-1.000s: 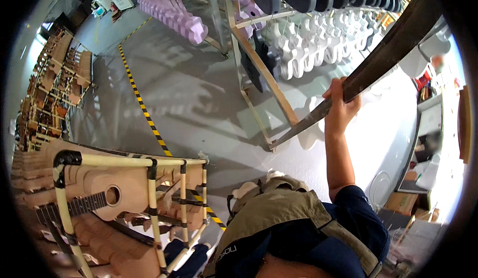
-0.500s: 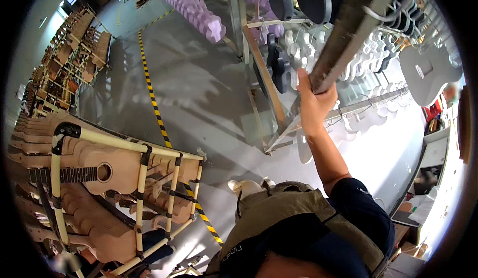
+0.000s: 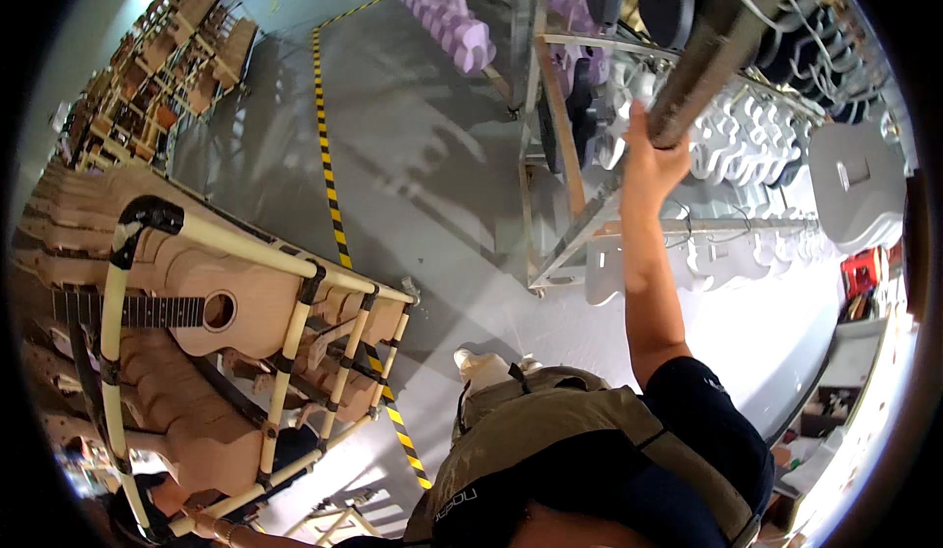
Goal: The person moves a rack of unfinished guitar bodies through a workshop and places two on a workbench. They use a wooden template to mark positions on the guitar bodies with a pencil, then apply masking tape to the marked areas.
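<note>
My right hand (image 3: 656, 163) is closed round the worn metal bar (image 3: 722, 52) of a hanging rack, with the arm stretched forward. Down at the lower left, my left hand (image 3: 203, 524) meets the bottom tube of a cream pipe rack (image 3: 236, 242); its fingers look closed on the tube, though they are small and partly hidden. Unpainted wooden acoustic guitars (image 3: 241, 298) stand in a row in that pipe rack, the front one showing its round soundhole and dark fretboard. White guitar bodies (image 3: 742, 140) hang in rows behind my right hand.
Purple guitar bodies (image 3: 442, 18) hang farther ahead. Yellow-black floor tape (image 3: 327, 155) runs between the racks. More racks of wooden guitars (image 3: 162, 67) line the far left. A grey body (image 3: 857, 180) hangs at the right, above a cluttered bench (image 3: 835, 381).
The view has shifted, so both racks sit farther right. My left forearm and hand have come into sight at the lower left. The right hand keeps its grip on the metal bar.
</note>
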### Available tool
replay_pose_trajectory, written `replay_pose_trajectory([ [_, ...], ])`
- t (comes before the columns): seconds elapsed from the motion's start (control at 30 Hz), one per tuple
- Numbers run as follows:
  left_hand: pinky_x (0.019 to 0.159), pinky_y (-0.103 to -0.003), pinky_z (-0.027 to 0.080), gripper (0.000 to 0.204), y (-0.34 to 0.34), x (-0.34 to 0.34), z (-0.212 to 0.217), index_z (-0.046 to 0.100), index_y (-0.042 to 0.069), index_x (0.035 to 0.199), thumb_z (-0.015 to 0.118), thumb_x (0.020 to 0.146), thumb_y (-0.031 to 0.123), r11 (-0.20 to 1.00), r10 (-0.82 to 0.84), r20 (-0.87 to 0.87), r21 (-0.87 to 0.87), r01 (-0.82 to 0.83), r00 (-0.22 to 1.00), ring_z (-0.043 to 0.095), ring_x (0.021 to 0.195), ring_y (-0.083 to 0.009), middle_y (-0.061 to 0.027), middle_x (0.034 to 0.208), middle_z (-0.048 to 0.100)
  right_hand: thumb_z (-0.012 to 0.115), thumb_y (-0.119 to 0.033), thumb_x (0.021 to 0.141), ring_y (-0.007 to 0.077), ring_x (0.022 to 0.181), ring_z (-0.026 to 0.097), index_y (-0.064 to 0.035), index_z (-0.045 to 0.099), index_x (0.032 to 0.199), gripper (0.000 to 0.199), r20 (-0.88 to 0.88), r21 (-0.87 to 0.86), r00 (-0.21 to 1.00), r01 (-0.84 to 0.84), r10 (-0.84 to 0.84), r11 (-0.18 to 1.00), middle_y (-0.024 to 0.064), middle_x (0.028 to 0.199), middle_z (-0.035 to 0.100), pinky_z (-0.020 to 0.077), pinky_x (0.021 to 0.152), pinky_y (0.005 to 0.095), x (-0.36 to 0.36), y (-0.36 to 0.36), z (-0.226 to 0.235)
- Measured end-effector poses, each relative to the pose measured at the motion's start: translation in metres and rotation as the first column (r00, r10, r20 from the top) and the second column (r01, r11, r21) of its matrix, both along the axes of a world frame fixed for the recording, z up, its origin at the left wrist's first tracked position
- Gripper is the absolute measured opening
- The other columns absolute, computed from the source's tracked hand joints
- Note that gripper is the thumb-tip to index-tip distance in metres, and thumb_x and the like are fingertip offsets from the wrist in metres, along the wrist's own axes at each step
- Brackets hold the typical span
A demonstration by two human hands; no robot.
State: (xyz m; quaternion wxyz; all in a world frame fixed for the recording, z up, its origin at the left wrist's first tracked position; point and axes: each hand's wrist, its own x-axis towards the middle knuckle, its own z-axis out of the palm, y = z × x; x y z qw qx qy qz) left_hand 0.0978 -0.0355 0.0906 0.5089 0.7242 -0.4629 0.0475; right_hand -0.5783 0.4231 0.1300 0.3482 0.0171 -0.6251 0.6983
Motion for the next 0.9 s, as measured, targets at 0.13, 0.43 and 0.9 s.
replay_pose_trajectory([
  [0.13, 0.069, -0.037, 0.047, 0.040, -0.023, 0.033, 0.005, 0.061, 0.000, 0.082, 0.054, 0.086, 0.040, 0.998, 0.046, -0.035, 0.050, -0.044, 0.998, 0.057, 0.069, -0.0206, -0.0088, 0.071, 0.060, 0.071, -0.017, 0.075, 0.0084, 0.055, 0.052, 0.0010, 0.055, 0.078, 0.025, -0.024, 0.030, 0.998, 0.053, -0.052, 0.998, 0.0031, 0.065, 0.056, 0.0405, 0.052, 0.0208, -0.004, -0.001, 0.001],
  [0.43, 0.067, -0.036, 0.047, 0.051, -0.030, 0.092, -0.002, 0.063, -0.001, 0.078, 0.056, 0.082, 0.049, 1.000, -0.013, -0.159, 0.016, 0.015, 0.987, 0.057, 0.065, -0.0200, -0.0089, 0.067, 0.061, 0.072, -0.021, 0.073, 0.0088, 0.054, 0.051, -0.0010, 0.056, 0.074, 0.026, -0.010, 0.083, 0.999, 0.042, -0.041, 0.996, 0.0029, 0.062, 0.056, 0.0384, 0.051, 0.0226, -0.054, -0.040, -0.002],
  [0.9, 0.061, -0.032, 0.047, 0.037, -0.028, 0.064, -0.027, 0.057, 0.000, 0.081, 0.060, 0.083, 0.037, 0.998, -0.063, -0.128, -0.011, 0.063, 0.990, 0.056, 0.060, -0.0171, -0.0080, 0.064, 0.058, 0.075, -0.028, 0.070, 0.0107, 0.056, 0.054, 0.0021, 0.056, 0.078, 0.037, -0.032, 0.061, 0.995, 0.101, -0.100, 0.993, 0.0048, 0.067, 0.057, 0.0435, 0.055, 0.0252, -0.069, -0.051, -0.006],
])
